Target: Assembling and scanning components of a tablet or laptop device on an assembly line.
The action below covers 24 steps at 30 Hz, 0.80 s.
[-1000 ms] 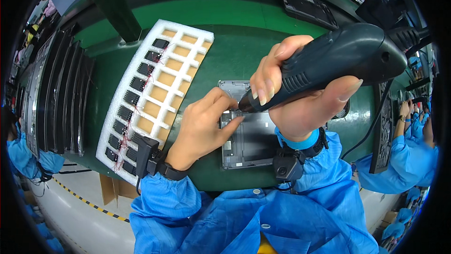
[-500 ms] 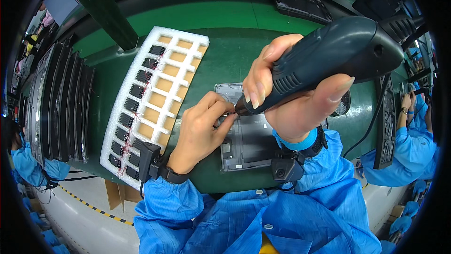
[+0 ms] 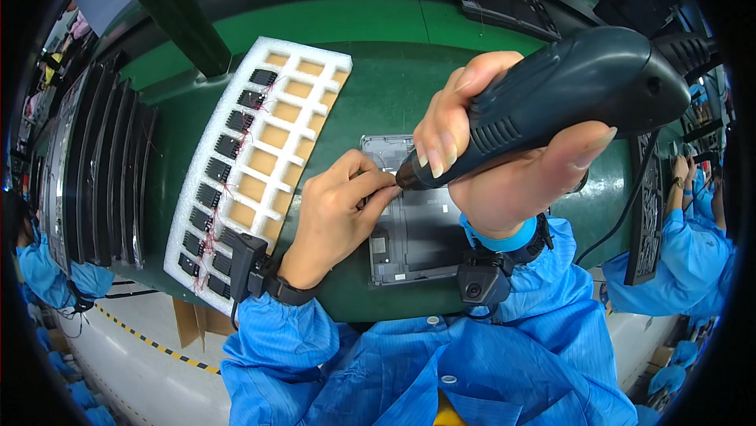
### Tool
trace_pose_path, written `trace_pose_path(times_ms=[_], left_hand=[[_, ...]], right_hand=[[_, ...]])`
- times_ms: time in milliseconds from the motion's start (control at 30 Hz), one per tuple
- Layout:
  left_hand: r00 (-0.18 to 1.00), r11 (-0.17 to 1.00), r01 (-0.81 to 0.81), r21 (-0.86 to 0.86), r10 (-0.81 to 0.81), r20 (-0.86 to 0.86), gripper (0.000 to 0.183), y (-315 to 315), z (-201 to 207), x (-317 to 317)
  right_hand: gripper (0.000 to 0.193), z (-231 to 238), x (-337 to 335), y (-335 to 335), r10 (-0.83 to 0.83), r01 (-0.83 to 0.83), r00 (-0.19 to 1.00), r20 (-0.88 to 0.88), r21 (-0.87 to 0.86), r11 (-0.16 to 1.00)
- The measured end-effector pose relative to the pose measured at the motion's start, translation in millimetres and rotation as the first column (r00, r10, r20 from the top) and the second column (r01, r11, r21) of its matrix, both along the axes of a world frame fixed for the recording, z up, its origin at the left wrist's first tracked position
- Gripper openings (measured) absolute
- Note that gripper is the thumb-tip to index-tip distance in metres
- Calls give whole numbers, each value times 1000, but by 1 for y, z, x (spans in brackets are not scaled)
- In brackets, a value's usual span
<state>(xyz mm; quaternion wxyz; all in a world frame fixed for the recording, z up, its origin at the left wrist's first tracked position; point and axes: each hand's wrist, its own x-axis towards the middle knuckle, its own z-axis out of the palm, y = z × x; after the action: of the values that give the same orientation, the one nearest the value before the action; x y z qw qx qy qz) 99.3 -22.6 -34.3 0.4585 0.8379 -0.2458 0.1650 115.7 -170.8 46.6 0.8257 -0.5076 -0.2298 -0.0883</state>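
In my right hand (image 3: 504, 150) is a dark electric screwdriver (image 3: 567, 103), its handle wrapped by my fingers and its nose slanting down to the left. The tip ends right at the fingertips of my left hand (image 3: 339, 205), where thumb and forefinger pinch together. Whatever the pinch holds is too small or hidden to name. Beneath both hands lies a flat grey-black laptop casing (image 3: 421, 241) on the green table (image 3: 370, 83). My right hand and the tool cover its upper right part.
A white foam tray (image 3: 272, 123) with small black fan-like parts and red wires lies left. Black panels (image 3: 102, 174) stand stacked at far left. Another casing (image 3: 504, 5) rests at the back. A power cord (image 3: 622, 205) hangs right; a co-worker's sleeve (image 3: 681, 245) shows beyond.
The screwdriver and my right hand have shifted slightly to the right. My left hand keeps its pinch at the tip, nearly unmoved.
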Motion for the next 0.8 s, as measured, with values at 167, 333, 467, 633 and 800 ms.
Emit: trace_pose_path(times_ms=[167,333,467,633,800], left_hand=[[1000,1000,10,-12,-10,-15,14,1,-1,-1],[995,997,81,20,-80,-59,26,9,7,1],[941,972,-79,-219,1,-338,36,21,9,4],[878,978,-168,-127,90,-470,33,20,-5,5],[932,981,-54,-188,-19,-363,34,16,-19,7]], right_hand=[[80,0,0,-1,-2,2,1000,3,-18,1000],[80,-4,3,-2,18,-18,1000,-8,-14,1000],[78,-6,0,5,38,-38,999,-6,-41,998],[73,-13,-6,18,87,-87,996,-15,20,996],[80,-11,-8,17,113,-115,992,-61,-21,993]])
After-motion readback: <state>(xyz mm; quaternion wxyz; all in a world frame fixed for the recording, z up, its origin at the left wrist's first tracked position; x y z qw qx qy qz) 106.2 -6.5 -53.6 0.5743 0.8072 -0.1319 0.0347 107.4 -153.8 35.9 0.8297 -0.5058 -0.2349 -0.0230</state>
